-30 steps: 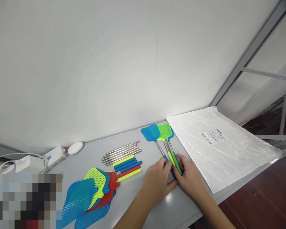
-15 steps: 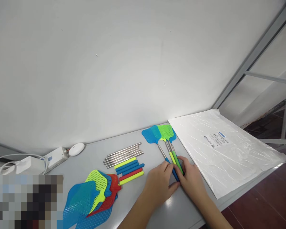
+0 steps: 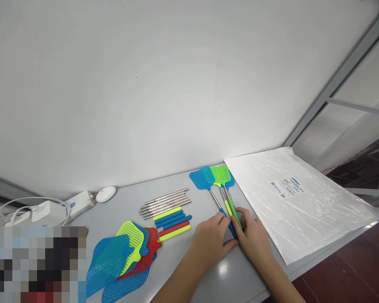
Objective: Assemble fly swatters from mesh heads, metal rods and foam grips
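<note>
Several assembled fly swatters lie side by side on the grey table, their blue and green heads point(image 3: 221, 173) near the wall. My left hand point(image 3: 210, 235) curls around the blue handle point(image 3: 231, 229) from the left, fingers and thumb against it. From the right, my right hand point(image 3: 254, 235) closes on the green handle point(image 3: 234, 211), with the yellow handle point(image 3: 228, 208) between the two. My fingers hide the lower ends of the handles. Left of my hands lie loose coloured handles point(image 3: 173, 225) and, beyond them, thin metal rods point(image 3: 166, 203).
Loose swatter heads point(image 3: 129, 252) in blue, yellow and red overlap at the lower left. A white wrapped package point(image 3: 271, 206) covers the right side of the table. Along the wall at left are a power strip point(image 3: 78, 206), cables and a white oval device point(image 3: 106, 194).
The camera view has shifted slightly. Both hands keep their hold on the swatter handles, and the other things lie as before.
</note>
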Demonstrator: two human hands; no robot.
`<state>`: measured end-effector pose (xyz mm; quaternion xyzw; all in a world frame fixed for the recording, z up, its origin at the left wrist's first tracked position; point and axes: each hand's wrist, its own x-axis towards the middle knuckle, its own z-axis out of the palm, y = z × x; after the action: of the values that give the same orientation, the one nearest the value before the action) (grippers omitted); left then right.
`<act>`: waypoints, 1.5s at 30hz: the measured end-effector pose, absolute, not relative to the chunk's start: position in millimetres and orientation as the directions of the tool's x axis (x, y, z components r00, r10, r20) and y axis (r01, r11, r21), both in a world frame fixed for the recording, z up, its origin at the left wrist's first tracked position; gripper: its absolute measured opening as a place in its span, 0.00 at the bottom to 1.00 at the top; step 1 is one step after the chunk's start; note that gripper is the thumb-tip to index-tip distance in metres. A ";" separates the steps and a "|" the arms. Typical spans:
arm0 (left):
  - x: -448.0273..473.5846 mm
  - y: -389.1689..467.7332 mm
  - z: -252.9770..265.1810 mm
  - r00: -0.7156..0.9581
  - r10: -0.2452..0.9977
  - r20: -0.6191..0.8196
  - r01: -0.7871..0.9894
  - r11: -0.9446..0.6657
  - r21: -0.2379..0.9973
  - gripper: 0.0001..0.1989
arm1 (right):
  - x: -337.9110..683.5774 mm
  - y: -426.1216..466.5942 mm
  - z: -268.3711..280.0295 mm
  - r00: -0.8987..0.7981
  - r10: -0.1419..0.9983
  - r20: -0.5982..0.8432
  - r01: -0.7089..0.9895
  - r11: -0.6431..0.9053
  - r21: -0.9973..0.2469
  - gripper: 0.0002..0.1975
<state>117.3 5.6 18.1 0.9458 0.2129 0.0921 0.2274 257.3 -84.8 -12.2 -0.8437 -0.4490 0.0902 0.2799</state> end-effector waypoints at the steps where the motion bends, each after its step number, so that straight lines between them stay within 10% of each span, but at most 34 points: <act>1: 117.1 5.3 18.3 0.896 0.437 0.075 0.358 -0.814 0.458 0.19 | 257.4 -85.2 -12.4 0.580 0.809 0.092 0.701 -0.438 -0.563 0.18; 24: 100.5 5.4 30.0 0.914 0.400 0.070 0.314 -0.806 0.502 0.22 | 256.2 -88.1 -9.1 0.594 0.801 0.078 0.666 -0.435 -0.606 0.18; 38: -15.1 -12.4 15.6 0.577 0.732 0.362 0.426 -0.648 0.631 0.07 | 257.3 -93.9 -20.3 0.486 0.848 0.210 0.818 -0.357 -0.451 0.20; 45: 17.8 -16.0 29.6 0.658 0.702 0.272 0.451 -0.657 0.604 0.11 | 254.6 -92.2 -17.0 0.493 0.849 0.187 0.803 -0.362 -0.473 0.18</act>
<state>17.8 -16.0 29.6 0.8753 0.3291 0.2499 0.2511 254.6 -92.2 -17.0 -0.8241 -0.5014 0.0445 0.2598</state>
